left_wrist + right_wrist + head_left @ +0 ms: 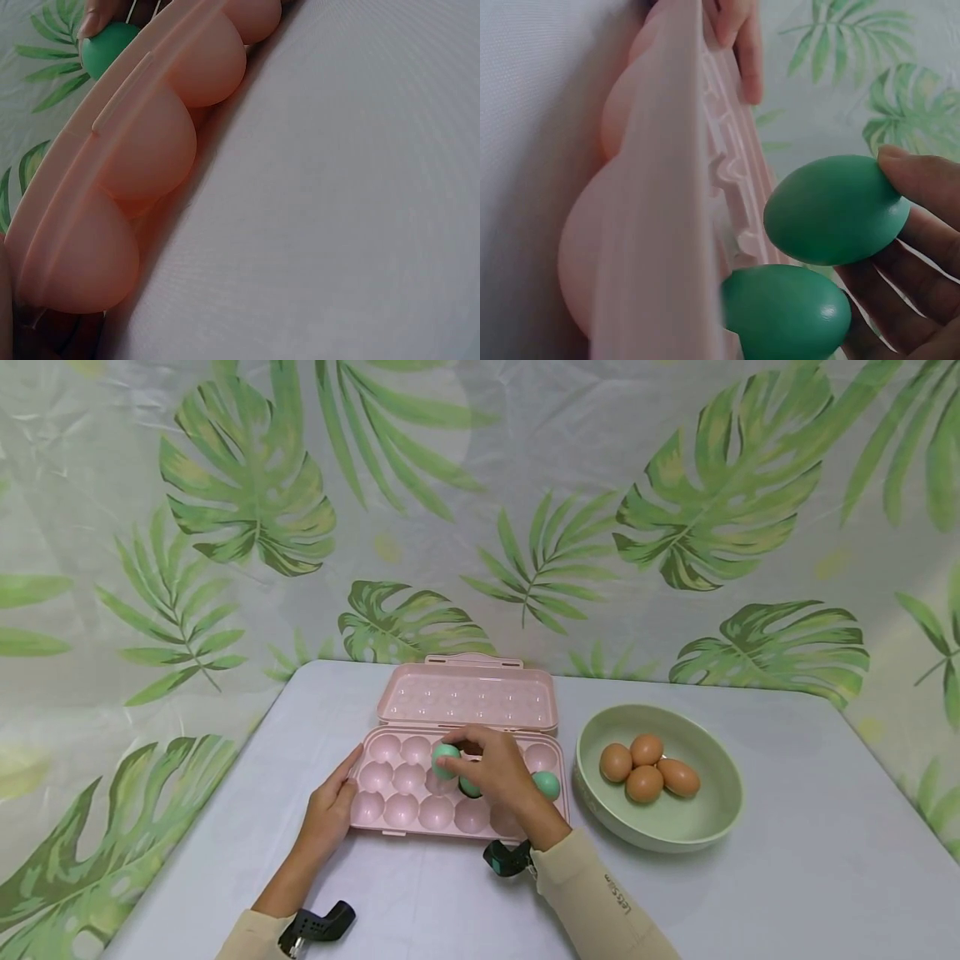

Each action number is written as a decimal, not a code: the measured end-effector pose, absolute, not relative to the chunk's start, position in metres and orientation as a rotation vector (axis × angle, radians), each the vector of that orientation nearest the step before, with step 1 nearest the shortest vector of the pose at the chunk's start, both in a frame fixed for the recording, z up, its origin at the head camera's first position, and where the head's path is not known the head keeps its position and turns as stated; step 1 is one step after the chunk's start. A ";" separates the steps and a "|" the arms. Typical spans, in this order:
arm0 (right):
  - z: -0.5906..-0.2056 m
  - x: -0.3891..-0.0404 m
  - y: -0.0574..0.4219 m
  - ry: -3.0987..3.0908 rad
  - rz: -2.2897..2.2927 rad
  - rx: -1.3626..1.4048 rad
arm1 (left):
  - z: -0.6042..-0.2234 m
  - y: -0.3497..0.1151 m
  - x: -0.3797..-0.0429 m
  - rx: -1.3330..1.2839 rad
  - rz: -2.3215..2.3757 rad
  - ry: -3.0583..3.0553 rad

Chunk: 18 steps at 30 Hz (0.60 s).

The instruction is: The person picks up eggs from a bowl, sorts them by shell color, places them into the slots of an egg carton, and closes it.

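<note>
My right hand (pixel 491 768) pinches a green egg (pixel 446 762) between thumb and fingers above the middle row of a pink egg tray (pixel 401 833). The same held egg (pixel 832 210) shows close up in the right wrist view, tilted over the tray's cups. Partly hidden by that hand, a second green egg (pixel 469 787) sits in a cup. A third green egg (pixel 546 786) rests in the tray's right part. At the tray's left edge, my left hand (pixel 330 802) grips the rim, its thumb on the near side and its fingers reaching along the side.
A pale green bowl (pixel 708 827) with several brown eggs (pixel 644 784) stands right of the tray. The tray's lid (pixel 467 681) lies open behind it. A white cloth (pixel 435 902) covers the table, and a leaf-patterned sheet (pixel 420 543) hangs at the back.
</note>
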State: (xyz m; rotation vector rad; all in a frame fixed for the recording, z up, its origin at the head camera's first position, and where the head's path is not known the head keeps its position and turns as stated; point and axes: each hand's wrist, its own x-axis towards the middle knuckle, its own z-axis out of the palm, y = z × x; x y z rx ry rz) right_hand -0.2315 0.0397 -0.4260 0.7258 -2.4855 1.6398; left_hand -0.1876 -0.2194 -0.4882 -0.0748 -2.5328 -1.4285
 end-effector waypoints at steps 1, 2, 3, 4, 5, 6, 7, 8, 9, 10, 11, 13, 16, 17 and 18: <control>-0.426 -0.231 0.039 -2.490 1.629 0.727 | -0.488 -0.220 -0.188 -0.077 -1.429 -2.530; -0.427 -0.231 0.039 -2.497 1.625 0.725 | -0.488 -0.220 -0.188 -0.080 -1.429 -2.529; -0.427 -0.231 0.039 -2.504 1.622 0.724 | -0.488 -0.220 -0.188 -0.082 -1.429 -2.528; -0.427 -0.231 0.038 -2.512 1.620 0.723 | -0.488 -0.220 -0.188 -0.086 -1.429 -2.525; -0.428 -0.231 0.038 -2.517 1.622 0.725 | -0.489 -0.220 -0.188 -0.089 -1.429 -2.523; -0.429 -0.231 0.038 -2.523 1.618 0.727 | -0.488 -0.220 -0.188 -0.092 -1.428 -2.522; -0.429 -0.231 0.037 -2.530 1.616 0.723 | -0.488 -0.220 -0.188 -0.093 -1.428 -2.519; -0.430 -0.232 0.037 -2.527 1.616 0.733 | -0.488 -0.219 -0.188 -0.092 -1.427 -2.518; -0.431 -0.232 0.037 -2.524 1.612 0.742 | -0.488 -0.219 -0.188 -0.089 -1.427 -2.517; -0.432 -0.232 0.036 -2.519 1.611 0.752 | -0.488 -0.219 -0.188 -0.089 -1.427 -2.515; -0.433 -0.233 0.036 -2.516 1.612 0.758 | -0.488 -0.219 -0.188 -0.089 -1.421 -2.518; -0.435 -0.232 0.036 -2.507 1.602 0.777 | -0.489 -0.219 -0.189 -0.080 -1.417 -2.518; -0.436 -0.232 0.035 -2.511 1.597 0.789 | -0.489 -0.219 -0.189 -0.073 -1.421 -2.523; -0.436 -0.231 0.035 -2.516 1.591 0.790 | -0.490 -0.220 -0.189 -0.073 -1.422 -2.525; -0.436 -0.231 0.035 -2.519 1.580 0.793 | -0.490 -0.220 -0.189 -0.070 -1.428 -2.523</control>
